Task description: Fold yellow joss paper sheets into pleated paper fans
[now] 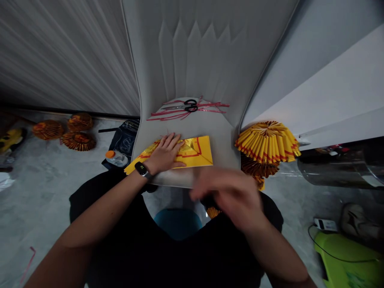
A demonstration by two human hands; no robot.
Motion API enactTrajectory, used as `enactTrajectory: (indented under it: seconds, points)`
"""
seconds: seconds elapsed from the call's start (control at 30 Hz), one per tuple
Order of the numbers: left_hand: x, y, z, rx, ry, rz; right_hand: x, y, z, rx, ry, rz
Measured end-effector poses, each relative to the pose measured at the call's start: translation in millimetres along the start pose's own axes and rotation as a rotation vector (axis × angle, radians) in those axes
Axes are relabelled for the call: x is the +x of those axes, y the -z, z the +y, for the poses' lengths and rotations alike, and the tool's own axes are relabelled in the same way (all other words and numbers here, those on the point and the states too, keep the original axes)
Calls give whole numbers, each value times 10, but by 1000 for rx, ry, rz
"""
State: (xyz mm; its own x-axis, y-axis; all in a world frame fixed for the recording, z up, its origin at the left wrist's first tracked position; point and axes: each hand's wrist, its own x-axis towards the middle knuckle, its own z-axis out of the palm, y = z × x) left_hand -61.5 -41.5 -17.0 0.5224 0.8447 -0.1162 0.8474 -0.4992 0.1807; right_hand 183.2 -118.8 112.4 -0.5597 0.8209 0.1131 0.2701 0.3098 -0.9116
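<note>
My left hand (165, 154), with a dark watch on its wrist, lies flat with fingers stretched over folded yellow paper (205, 151) printed in red and gold. The paper rests on the front of a grey chair seat (222, 132). Pleated edges show at the paper's left end. Just in front of the seat edge, my right hand (231, 192) is smeared by motion and apart from the paper; its fingers cannot be made out. Farther back on the seat lie black-handled scissors (191, 106) on thin pink-red strips (171, 116).
A pleated yellow paper fan bundle (267, 142) stands right of the chair, with darker ones below it. Several pleated gold rounds (79, 141) lie on the floor at left. Near them are an orange-capped bottle (116, 158) and a dark bag (122, 138). A green stool (345, 260) is at lower right.
</note>
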Motion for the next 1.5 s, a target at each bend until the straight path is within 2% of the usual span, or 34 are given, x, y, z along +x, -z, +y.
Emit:
enactTrajectory:
  seconds: [0.03,0.07,0.1,0.2,0.27,0.4,0.5,0.83,1.07,1.2,1.33,1.43,1.5]
  points:
    - [-1,-2,-2,1,-2,-7,161,-27,171,-28,-26,28]
    - [-1,-5,-5,2,-2,-11,311,-63,354,-130,-73,95]
    - [-1,-9,-8,2,-1,-11,439,-107,537,-260,-122,103]
    - [2,-28,-24,-5,3,4,677,-248,965,-578,-190,32]
    - [7,-39,-33,-14,-2,3,736,-333,1101,-712,-174,-11]
    - [13,-40,-38,-14,2,-6,756,-460,1132,-853,-118,-61]
    - [11,-32,-34,-2,14,-9,721,-496,1085,-902,-148,-43]
    - [7,-48,-52,15,10,11,301,-355,920,-1012,-316,-21]
    - [23,-34,-51,9,28,-17,-27,-127,831,-1007,-482,-83]
    - [41,20,-29,14,33,-73,-64,-22,836,-953,-523,-102]
    - [65,78,-11,23,20,-119,35,164,1068,-680,-539,74]
    - [86,92,-7,21,22,-123,127,289,1270,-409,-467,282]
    - [99,93,-5,14,26,-129,179,299,1324,-333,-399,391]
